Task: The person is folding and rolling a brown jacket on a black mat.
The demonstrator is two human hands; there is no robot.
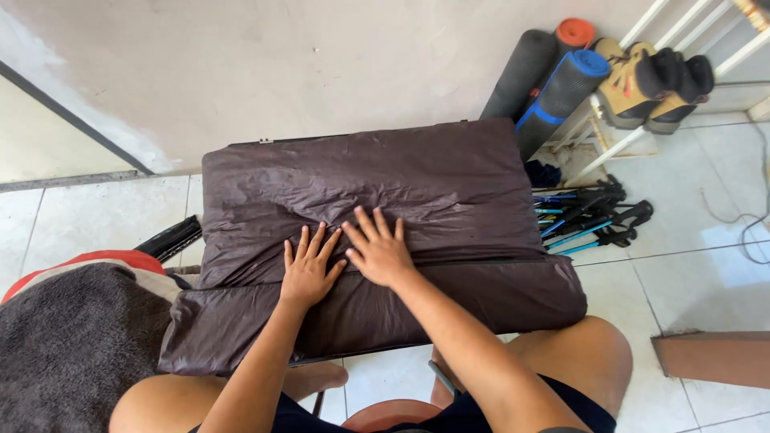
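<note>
Left hand (pixel 307 269): open, fingers spread, palm flat on the dark brown padded bag (pixel 377 240).
Right hand (pixel 377 248): open likewise, just beside the left, pressing the same spot.
Padded bag: folded, lying across your lap and a low surface, near edge doubled under.
Pressing advice: keep both palms flat and work outward from the middle.
Far right: rolled mats (pixel 553 80), boots (pixel 654 84), trekking poles (pixel 589 220) on the floor.
Near left: grey fleece (pixel 68 345).
</note>
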